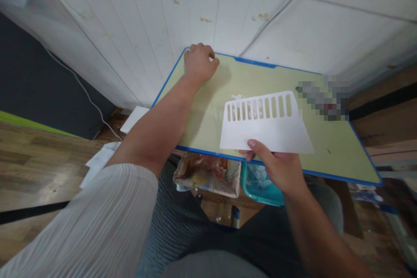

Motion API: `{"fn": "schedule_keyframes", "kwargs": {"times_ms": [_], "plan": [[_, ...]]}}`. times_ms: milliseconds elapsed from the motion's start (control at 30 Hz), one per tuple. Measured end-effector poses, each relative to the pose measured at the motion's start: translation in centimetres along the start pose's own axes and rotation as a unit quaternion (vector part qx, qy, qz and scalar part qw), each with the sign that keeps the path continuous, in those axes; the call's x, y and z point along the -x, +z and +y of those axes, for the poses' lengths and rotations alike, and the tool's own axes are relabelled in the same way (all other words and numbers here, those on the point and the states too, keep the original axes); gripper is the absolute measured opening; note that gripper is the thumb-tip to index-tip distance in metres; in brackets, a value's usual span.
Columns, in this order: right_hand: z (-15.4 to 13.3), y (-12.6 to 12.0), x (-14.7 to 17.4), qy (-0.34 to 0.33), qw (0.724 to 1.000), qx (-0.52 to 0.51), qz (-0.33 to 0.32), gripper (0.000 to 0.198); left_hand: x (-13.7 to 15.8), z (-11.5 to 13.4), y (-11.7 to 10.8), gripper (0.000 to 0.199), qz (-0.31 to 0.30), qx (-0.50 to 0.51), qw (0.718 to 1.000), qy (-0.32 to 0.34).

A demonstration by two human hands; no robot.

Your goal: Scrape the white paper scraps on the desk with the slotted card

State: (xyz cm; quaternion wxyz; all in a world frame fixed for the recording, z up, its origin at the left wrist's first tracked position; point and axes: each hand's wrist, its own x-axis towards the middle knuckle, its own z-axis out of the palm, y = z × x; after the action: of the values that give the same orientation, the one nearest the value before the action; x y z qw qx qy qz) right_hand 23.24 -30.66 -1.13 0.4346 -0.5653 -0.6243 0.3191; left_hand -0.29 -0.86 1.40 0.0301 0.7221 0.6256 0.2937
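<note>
Head view: the right hand (283, 169) grips the card (265, 137), a white sheet with a row of slots along its far side, by its near edge, thumb on top and fingers underneath. The card is over the near part of the table (267, 78); whether its far side touches the top or sits just above it, I cannot tell. The left hand (199, 63) is near the table's far left corner, well apart from the card, its fingers curled and thumb bent in — if anything is pinched there, it does not show. White scraps (237, 96) lie just beyond the card, and more pale bits show through some slots. Below the near edge are the bin (263, 200), teal, and the box (234, 190) beside it. Handling the card well probably means holding it by that solid band, as the right hand does, since the narrow bars between slots look likely to bend or tear. A light grip should avoid creases — and keeping it level and off the scraps would stop them catching in the slots.
</note>
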Motion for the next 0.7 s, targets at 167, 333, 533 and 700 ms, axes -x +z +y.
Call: {"fn": "schedule_keyframes", "kwargs": {"times_ms": [167, 333, 533, 700], "plan": [[0.3, 0.5, 0.1, 0.011, 1.0, 0.013, 0.005, 0.063, 0.0, -0.3, 0.6, 0.02, 0.027, -0.005, 1.0, 0.008], [0.8, 0.0, 0.3, -0.003, 1.0, 0.012, -0.01, 0.06, -0.1, -0.5, 0.8, 0.036, -0.031, -0.016, 0.999, 0.0], [1.0, 0.1, -0.5, 0.014, 0.997, -0.064, -0.042, 0.051, 0.7, -0.4, 1.0, 0.051, -0.075, -0.038, 0.996, -0.006], [1.2, 0.9, -1.8, 0.029, 0.988, -0.146, -0.038, 0.045, 2.0, 0.1, 1.1, 0.062, -0.119, -0.082, 0.989, 0.024]]}}
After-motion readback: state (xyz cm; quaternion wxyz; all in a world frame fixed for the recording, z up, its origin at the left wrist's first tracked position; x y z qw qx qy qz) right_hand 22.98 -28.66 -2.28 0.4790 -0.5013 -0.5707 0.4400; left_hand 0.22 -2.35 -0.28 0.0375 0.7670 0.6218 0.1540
